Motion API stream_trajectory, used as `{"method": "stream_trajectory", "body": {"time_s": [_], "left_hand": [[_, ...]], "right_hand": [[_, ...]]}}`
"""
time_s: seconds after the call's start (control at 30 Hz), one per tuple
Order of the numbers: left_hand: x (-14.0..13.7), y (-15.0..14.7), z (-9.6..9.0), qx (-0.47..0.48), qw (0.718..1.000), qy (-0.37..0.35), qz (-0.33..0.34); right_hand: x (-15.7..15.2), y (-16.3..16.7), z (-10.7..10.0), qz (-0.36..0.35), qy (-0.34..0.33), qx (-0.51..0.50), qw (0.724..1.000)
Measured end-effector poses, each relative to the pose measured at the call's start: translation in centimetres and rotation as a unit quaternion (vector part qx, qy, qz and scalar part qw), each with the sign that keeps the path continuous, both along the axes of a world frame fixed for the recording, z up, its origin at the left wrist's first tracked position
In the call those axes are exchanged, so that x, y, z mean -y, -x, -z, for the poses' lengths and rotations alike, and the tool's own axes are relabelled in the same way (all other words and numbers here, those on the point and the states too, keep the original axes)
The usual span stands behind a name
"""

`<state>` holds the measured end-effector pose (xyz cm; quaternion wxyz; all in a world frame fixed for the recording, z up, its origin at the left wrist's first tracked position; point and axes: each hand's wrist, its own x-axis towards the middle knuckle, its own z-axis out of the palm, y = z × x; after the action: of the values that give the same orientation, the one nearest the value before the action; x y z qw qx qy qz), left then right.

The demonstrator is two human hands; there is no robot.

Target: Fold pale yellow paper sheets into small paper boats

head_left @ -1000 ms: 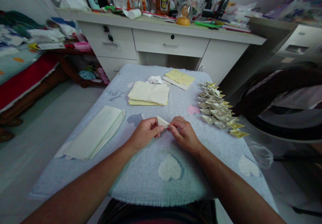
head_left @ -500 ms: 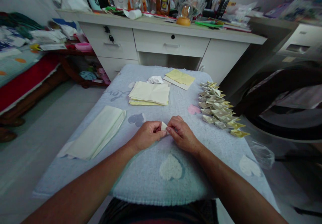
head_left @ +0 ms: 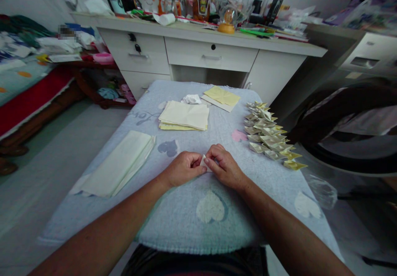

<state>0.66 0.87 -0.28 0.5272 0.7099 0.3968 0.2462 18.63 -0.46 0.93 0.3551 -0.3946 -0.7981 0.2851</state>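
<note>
Between my two hands is a small folded piece of pale paper, mostly covered by my fingers. My left hand pinches its left side between thumb and fingers. From the other side my right hand grips it, thumb pressed on the front. To the right stand several folded paper boats in tight rows, whitish and yellow. Beyond my hands lies a stack of cream paper sheets. A folded bundle of pale paper rests on the left of the cloth.
The table has a blue-grey cloth with heart patterns. Yellow sheets and a crumpled white paper lie toward the back. A clear plastic bag hangs at the right edge. A cluttered white desk stands behind.
Both hands stay close together. The folded paper shows a narrower, more pointed tip now, and my left hand has shifted slightly toward the right and down.
</note>
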Motion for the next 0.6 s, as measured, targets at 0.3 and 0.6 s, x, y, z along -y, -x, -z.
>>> {"method": "stream_trajectory", "body": {"time_s": [0.3,0.6], "left_hand": [[0.27,-0.48,-0.14,0.028,0.999,0.007,-0.027],[-0.04,-0.62,0.11,0.165,0.978,0.083,-0.091]], "right_hand": [[-0.33,-0.11,0.00,0.043,0.037,-0.053,0.997],[-0.31,-0.51,0.56,-0.027,0.254,-0.205,0.945]]}}
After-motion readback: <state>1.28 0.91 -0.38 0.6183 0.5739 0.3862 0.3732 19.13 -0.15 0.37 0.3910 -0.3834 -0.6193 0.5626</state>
